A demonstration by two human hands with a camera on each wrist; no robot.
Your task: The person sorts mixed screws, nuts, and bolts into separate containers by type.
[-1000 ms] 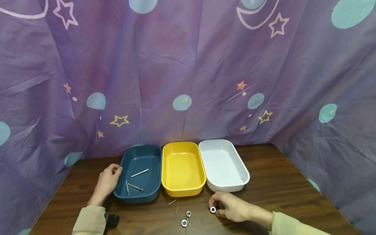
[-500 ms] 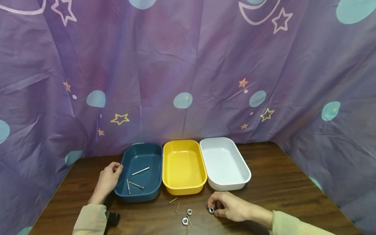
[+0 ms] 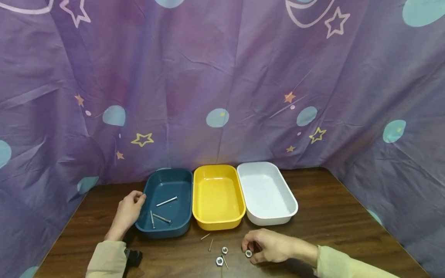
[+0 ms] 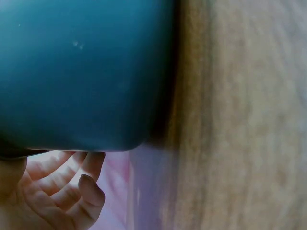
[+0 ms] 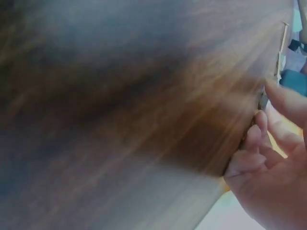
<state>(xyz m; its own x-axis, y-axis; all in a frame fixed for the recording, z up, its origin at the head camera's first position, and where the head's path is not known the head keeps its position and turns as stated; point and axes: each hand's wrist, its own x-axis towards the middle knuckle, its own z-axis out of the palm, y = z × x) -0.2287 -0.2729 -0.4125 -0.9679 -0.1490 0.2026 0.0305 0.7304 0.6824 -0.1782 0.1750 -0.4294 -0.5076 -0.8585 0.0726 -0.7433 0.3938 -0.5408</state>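
My right hand (image 3: 271,246) is in front of the yellow tray (image 3: 219,197) and off to its right, fingers curled in, pinching a silvery nut (image 3: 248,253) between thumb and fingertips; I cannot tell whether the nut touches the bench. My left hand (image 3: 126,212) is well to the left of the yellow tray, its fingers bent at the outer rim of the blue tray (image 3: 179,189); I cannot tell whether they grip it or only touch it. Behind the yellow tray hangs a purple curtain (image 3: 194,85) printed with stars, and under it spreads the dark wooden bench (image 3: 330,216). The blue tray stands just left of the yellow tray, the white tray (image 3: 265,193) just right. Left of the yellow tray, inside the blue one, lie three long bolts (image 3: 166,201). In front of the yellow tray lie two loose nuts (image 3: 219,261), and beside them thin brassy screws (image 3: 210,244), two of these nearer the tray.
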